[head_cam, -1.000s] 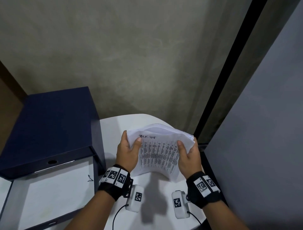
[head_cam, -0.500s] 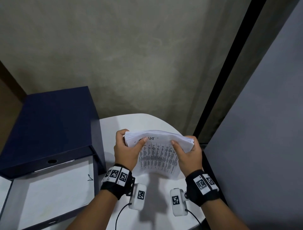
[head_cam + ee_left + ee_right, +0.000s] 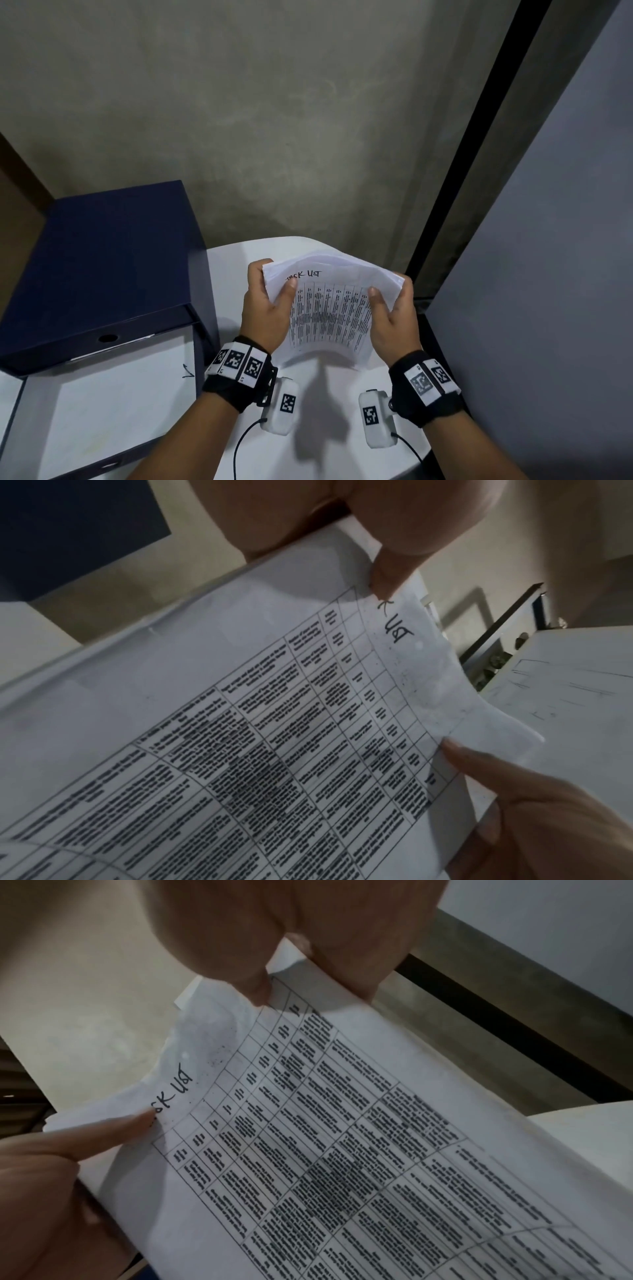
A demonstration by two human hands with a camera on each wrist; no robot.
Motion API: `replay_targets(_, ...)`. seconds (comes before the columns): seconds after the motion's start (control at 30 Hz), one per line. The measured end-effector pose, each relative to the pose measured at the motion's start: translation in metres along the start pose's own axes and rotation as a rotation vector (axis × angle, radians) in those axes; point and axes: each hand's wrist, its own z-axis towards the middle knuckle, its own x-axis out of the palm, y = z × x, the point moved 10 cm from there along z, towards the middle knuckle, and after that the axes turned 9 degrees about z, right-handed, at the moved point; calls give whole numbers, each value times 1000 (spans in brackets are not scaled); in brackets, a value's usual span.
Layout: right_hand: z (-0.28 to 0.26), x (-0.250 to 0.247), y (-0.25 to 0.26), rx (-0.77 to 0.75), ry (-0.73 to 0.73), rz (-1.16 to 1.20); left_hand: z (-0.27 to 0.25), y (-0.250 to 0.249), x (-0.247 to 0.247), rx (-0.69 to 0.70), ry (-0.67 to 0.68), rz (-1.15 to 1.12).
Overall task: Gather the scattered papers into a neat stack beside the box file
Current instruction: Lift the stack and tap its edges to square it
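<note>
A bundle of white papers [image 3: 330,308] with a printed table and a handwritten heading on top is held upright above the white table [image 3: 233,260]. My left hand [image 3: 265,301] grips its left edge, thumb on the front sheet. My right hand [image 3: 390,308] grips the right edge the same way. The sheets bow outward between the hands. Close up, the printed table [image 3: 274,750] fills the left wrist view, and the papers [image 3: 342,1150] fill the right wrist view too. The dark blue box file [image 3: 99,274] stands open to the left of the hands.
The box file's open lid [image 3: 113,404] lies flat at the lower left with a white sheet inside. A grey wall [image 3: 274,120] is behind the table, and a grey partition [image 3: 548,274] with a black frame closes the right side.
The bundle dipped towards the table half a second ago and is now raised again, bowed between both hands. Both grips are unchanged.
</note>
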Motion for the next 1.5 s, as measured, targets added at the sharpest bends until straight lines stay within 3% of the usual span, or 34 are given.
replay_targets(0.13,-6,-2,-3,17,18,-35,-4,17,0,-31,59,24)
replay_targets(0.6,-7,2,-9,55,16,-26,-6,25,4,-105,77,-9)
replay_targets(0.77,-3,0,1,-16,-5,-77,-5,17,0,-80,56,-7)
replay_targets(1.07,-6,1,-18,101,53,-69,-9,40,9,-170,168,-65)
replay_targets(1.23,0,0,-1,34,0,-19,-6,30,5,-156,113,-122)
replay_targets(1.4,-15,7,-36,211,67,-16,-18,57,17,-214,181,-21)
replay_targets(1.5,-20,9,-43,239,84,-32,-22,71,21,-260,197,22)
